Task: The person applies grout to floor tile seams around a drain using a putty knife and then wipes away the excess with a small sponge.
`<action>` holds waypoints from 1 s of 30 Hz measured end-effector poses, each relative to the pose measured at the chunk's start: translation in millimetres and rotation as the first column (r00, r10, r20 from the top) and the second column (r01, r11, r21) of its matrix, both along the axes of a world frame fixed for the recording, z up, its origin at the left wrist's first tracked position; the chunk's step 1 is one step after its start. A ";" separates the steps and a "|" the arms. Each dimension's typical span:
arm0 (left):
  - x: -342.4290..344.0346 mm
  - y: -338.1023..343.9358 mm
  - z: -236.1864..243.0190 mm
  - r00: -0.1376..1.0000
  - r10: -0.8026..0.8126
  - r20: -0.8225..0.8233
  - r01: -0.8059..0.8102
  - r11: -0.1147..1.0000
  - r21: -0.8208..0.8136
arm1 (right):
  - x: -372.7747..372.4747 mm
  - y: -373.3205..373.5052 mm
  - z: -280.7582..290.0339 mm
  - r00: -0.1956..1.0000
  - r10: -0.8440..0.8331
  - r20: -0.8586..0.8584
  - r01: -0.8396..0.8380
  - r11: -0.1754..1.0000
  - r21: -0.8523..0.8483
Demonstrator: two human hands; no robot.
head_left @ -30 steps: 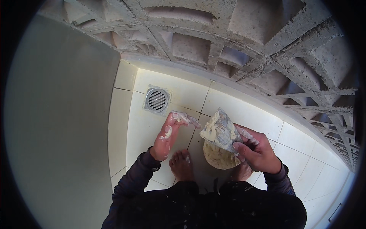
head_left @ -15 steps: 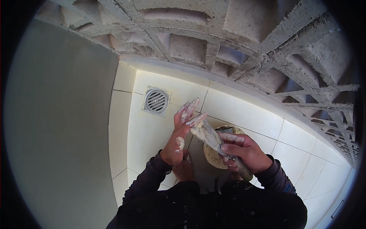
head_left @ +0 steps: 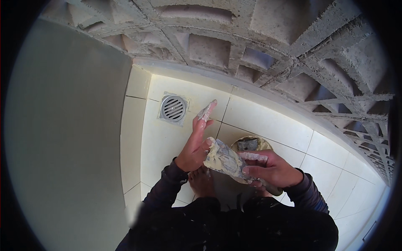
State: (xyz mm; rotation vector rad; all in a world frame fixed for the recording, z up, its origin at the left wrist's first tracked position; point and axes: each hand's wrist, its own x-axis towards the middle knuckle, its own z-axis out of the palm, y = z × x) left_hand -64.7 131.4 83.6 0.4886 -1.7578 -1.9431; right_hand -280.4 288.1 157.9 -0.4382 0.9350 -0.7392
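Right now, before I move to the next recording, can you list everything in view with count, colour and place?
Scraper: one, grey blade smeared with cream paste, in the right hand
Tub: one, cream inside, on the floor beyond the right hand
Flat piece: one, grey, in the tub
Drain cover: one, silver, in the floor, left of centre
Floor tiles: several, cream, underfoot
Smooth wall: one, grey-green, left
Openwork wall: one, grey, top and right
Trousers: one pair, dark, pale-spotted, bottom
Sleeves: two, dark, lower left and right
Feet: two, bare, one mostly hidden
Hands: two, paste-smeared; left hand by the blade, fingers extended
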 end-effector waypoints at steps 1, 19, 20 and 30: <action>-0.4 0.0 2.4 0.998 0.036 0.051 -0.029 0.991 -0.132 | -1.4 0.4 -0.6 0.999 -0.030 0.030 0.029 0.999 0.032; -2.1 42.6 40.5 0.944 0.269 0.189 -0.325 0.851 0.412 | 26.0 -9.1 -21.4 0.467 -0.530 -0.708 -0.121 0.755 -0.645; -2.7 43.0 42.1 0.951 0.266 0.156 -0.308 0.799 0.516 | 28.6 -10.8 -22.0 0.471 -0.530 -0.705 -0.123 0.752 -0.648; 8.1 34.1 22.7 0.953 0.302 0.012 -0.141 0.408 0.902 | 38.2 -8.4 -36.6 0.198 -0.536 -0.821 -0.393 0.723 -0.567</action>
